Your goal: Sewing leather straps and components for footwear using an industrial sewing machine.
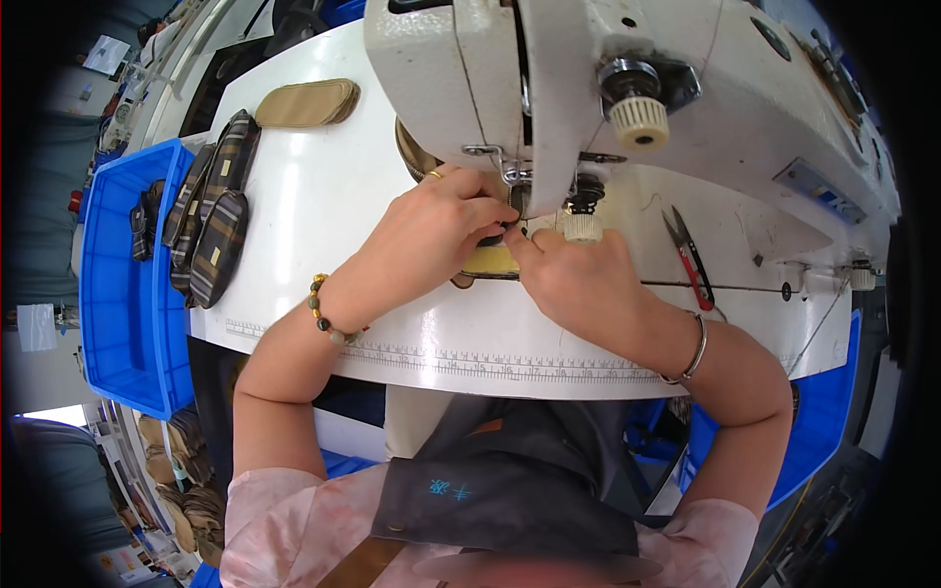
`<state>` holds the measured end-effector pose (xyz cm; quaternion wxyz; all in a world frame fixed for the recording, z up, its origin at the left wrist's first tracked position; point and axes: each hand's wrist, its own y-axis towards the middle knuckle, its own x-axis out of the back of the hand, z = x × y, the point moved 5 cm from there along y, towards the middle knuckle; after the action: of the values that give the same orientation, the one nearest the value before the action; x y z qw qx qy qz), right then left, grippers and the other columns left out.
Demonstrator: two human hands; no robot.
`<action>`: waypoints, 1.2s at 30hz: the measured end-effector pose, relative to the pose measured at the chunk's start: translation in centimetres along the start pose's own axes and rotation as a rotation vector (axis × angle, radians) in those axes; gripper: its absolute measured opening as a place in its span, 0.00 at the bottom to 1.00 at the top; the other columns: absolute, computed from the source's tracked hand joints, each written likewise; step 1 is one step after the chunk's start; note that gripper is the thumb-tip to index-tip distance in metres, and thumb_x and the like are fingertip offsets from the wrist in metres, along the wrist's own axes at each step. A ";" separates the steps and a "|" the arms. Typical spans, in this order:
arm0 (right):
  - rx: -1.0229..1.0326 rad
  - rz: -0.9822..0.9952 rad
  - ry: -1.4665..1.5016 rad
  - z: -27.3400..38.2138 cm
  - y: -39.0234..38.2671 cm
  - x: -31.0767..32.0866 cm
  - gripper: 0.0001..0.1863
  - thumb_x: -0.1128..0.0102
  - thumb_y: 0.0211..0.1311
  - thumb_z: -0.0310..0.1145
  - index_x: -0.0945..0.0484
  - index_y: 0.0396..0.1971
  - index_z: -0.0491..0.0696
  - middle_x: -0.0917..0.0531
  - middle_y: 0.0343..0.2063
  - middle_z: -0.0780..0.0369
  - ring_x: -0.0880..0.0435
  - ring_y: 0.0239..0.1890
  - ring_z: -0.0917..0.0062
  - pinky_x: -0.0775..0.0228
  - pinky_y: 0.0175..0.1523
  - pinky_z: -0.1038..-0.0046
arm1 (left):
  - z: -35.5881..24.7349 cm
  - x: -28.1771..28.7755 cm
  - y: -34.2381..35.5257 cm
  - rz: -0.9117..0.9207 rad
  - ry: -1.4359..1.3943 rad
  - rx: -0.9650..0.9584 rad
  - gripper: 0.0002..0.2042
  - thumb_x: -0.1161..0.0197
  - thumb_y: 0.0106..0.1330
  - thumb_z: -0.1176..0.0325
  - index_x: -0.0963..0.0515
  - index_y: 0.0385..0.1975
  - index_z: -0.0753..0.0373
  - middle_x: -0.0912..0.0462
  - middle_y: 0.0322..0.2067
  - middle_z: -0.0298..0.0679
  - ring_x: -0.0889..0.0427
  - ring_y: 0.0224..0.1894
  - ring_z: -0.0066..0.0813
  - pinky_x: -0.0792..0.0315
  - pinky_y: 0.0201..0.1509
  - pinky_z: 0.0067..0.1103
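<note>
At the needle of a white sewing machine (686, 78), both my hands work close together on a small fabric piece with a zipper. My left hand (436, 225) pinches the piece just left of the presser foot (518, 176), fingertips touching its edge. From the right, my right hand (578, 279) presses with its index finger and thumb near the same spot. A yellowish part (488, 261) of the work shows between the hands, and a tan curved part with zipper teeth (417, 152) sticks out behind my left hand. My fingers hide most of the piece.
Red-handled thread snips (692, 260) lie right of my right hand. Tan oval pieces (308, 103) rest at the back left. Plaid pouches (218, 230) sit at the table's left edge by a blue bin (123, 294). A printed ruler (470, 365) runs along the front edge.
</note>
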<state>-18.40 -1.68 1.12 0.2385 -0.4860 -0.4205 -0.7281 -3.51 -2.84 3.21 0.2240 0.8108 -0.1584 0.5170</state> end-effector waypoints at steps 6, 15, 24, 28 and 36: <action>-0.011 0.061 -0.129 -0.2 -0.2 -0.5 0.15 0.39 0.55 0.32 0.14 0.43 0.51 0.24 0.18 0.71 0.27 0.11 0.79 0.44 0.17 0.71 | -0.4 0.2 -0.4 0.024 0.037 0.013 0.15 0.33 0.54 0.75 0.13 0.43 0.56 0.19 0.44 0.30 0.21 0.48 0.34 0.20 0.46 0.26; -0.040 0.000 0.037 -0.3 0.3 0.1 0.09 0.41 0.57 0.29 0.14 0.35 0.46 0.21 0.12 0.61 0.17 0.16 0.68 0.28 0.21 0.66 | -0.7 0.4 -0.3 0.021 0.265 -0.063 0.18 0.31 0.50 0.71 0.13 0.43 0.51 0.18 0.44 0.24 0.22 0.48 0.30 0.23 0.46 0.26; -0.057 0.036 -0.064 -0.9 0.5 -0.5 0.09 0.39 0.54 0.29 0.14 0.32 0.45 0.23 0.11 0.59 0.19 0.15 0.66 0.29 0.20 0.65 | -0.4 0.4 0.2 -0.023 0.286 -0.028 0.14 0.35 0.55 0.70 0.13 0.42 0.51 0.16 0.39 0.27 0.18 0.41 0.32 0.21 0.39 0.25; -0.037 0.009 -0.078 -1.5 0.2 -1.0 0.05 0.37 0.48 0.31 0.15 0.23 0.47 0.22 0.13 0.60 0.18 0.17 0.67 0.28 0.22 0.65 | -0.8 0.4 0.3 -0.024 0.350 -0.011 0.13 0.35 0.57 0.69 0.14 0.41 0.51 0.17 0.39 0.26 0.17 0.41 0.30 0.21 0.34 0.25; -0.089 0.011 -0.002 -2.6 0.2 -1.2 0.03 0.36 0.42 0.31 0.17 0.18 0.49 0.22 0.21 0.60 0.17 0.21 0.68 0.27 0.25 0.66 | -0.9 0.3 0.3 -0.021 0.363 0.007 0.11 0.35 0.58 0.67 0.15 0.41 0.53 0.17 0.39 0.30 0.16 0.43 0.30 0.21 0.33 0.25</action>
<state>-19.05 -4.12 -0.37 0.2203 -0.4992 -0.3851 -0.7443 -4.19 -2.60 3.85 0.2513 0.7066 -0.1053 0.6531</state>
